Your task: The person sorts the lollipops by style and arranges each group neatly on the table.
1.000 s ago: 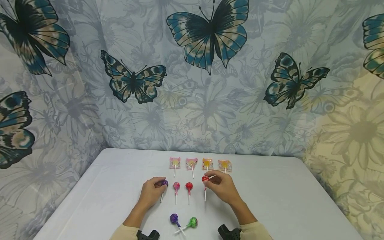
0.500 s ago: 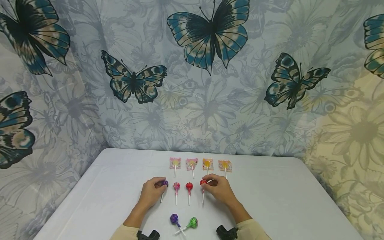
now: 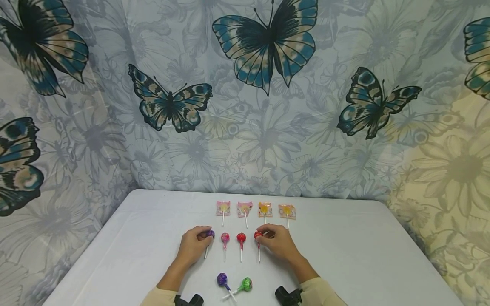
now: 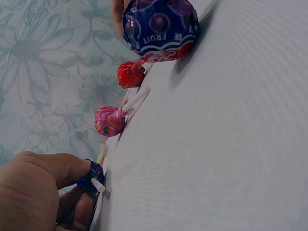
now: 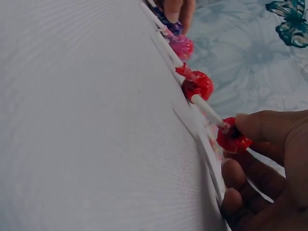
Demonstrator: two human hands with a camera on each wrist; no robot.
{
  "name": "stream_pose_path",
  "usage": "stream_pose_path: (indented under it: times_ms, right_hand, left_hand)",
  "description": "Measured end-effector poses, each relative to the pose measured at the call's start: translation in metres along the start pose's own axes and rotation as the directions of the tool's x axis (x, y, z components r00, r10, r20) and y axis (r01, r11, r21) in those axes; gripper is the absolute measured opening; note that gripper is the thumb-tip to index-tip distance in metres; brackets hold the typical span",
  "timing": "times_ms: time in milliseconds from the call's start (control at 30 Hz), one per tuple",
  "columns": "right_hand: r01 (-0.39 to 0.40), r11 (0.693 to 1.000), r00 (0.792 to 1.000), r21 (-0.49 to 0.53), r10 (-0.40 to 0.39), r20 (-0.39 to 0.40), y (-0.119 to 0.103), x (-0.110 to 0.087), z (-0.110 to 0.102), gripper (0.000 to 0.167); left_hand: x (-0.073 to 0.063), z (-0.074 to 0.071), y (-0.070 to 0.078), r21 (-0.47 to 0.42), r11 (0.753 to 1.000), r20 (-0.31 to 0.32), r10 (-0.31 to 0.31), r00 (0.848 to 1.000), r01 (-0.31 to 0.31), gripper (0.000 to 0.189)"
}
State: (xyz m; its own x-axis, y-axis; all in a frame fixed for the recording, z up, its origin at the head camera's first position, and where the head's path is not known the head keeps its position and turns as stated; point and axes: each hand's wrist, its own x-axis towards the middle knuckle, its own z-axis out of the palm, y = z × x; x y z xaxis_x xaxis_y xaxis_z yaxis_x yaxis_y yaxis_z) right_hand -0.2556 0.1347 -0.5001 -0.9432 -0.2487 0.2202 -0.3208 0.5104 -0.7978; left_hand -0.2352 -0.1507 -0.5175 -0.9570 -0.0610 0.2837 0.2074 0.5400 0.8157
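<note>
My left hand (image 3: 194,245) pinches the head of a purple lollipop (image 4: 91,178) at the left end of the middle row, its stick pointing toward me. My right hand (image 3: 280,241) holds a red lollipop (image 5: 233,136) by its wrapped head between thumb and fingers, at the row's right end. Between the hands lie a pink lollipop (image 3: 225,238) and another red lollipop (image 3: 241,238), heads away from me. Nearer to me, a second purple lollipop (image 3: 222,279) and a green lollipop (image 3: 246,283) lie with their sticks crossed.
Behind the middle row, several flat lollipops in clear wrappers stand in line, two pink-wrapped (image 3: 223,208) and two orange-wrapped (image 3: 265,208). All lie on a white-covered table (image 3: 352,246). A butterfly-patterned cloth (image 3: 268,161) hangs beyond the table's far edge.
My right hand has moved slightly left and toward me, bringing the red lollipop down into line with the middle row. My left hand has stayed on the purple lollipop.
</note>
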Motion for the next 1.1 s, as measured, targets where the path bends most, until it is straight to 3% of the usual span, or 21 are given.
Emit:
stream_pose_path:
  times_ms: [267, 1100]
  right_hand:
    - [0.024, 0.997, 1.0, -0.078, -0.024, 0.001, -0.002, -0.0011, 0.0015, 0.014]
    - [0.011, 0.994, 1.0, -0.11, -0.01, 0.013, -0.0048, 0.0014, 0.0032, 0.021]
  left_hand:
    - [-0.0009, 0.0002, 0.0008, 0.001, 1.0, 0.005, 0.019, 1.0, -0.019, 0.028]
    - [0.0004, 0.0002, -0.002, 0.004, 1.0, 0.0, 0.02, 1.0, -0.02, 0.028]
